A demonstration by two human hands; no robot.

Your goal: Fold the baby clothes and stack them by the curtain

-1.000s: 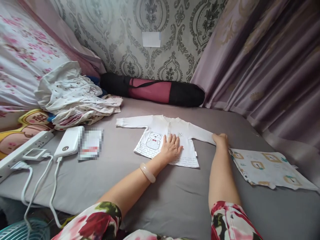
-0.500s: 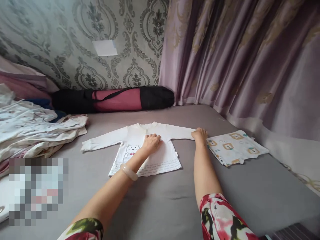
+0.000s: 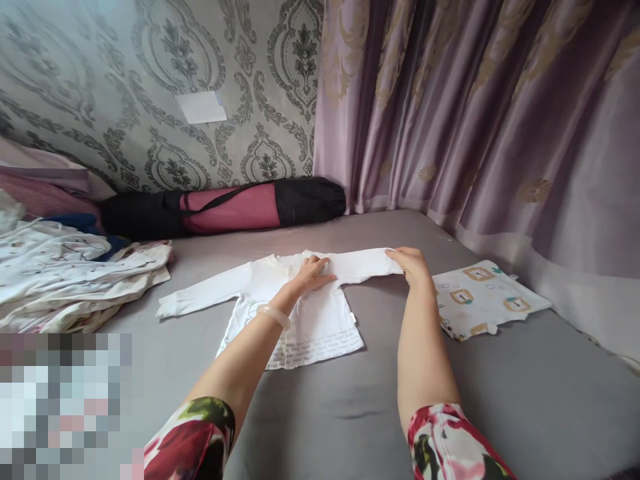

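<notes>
A small white long-sleeved shirt (image 3: 320, 320) lies flat on the grey bed sheet (image 3: 350, 407), its front printed with a bear that my forearm partly hides. My left hand (image 3: 313, 272) rests near the collar, fingers stretched flat on the fabric. My right hand (image 3: 409, 264) holds the end of the shirt's right sleeve, fingers closed on the cuff, which is lifted a little and drawn inward. The left sleeve stretches out flat toward the left.
A folded white cloth with square prints (image 3: 487, 299) lies right of the shirt. A pile of clothes (image 3: 70, 273) sits at the left, a black and pink roll bag (image 3: 225, 208) along the wall. Purple curtains (image 3: 475, 120) hang at the right.
The view swung to the right. My left hand slid up from the bear print to the collar. My right hand lifted the sleeve end and drew it slightly inward.
</notes>
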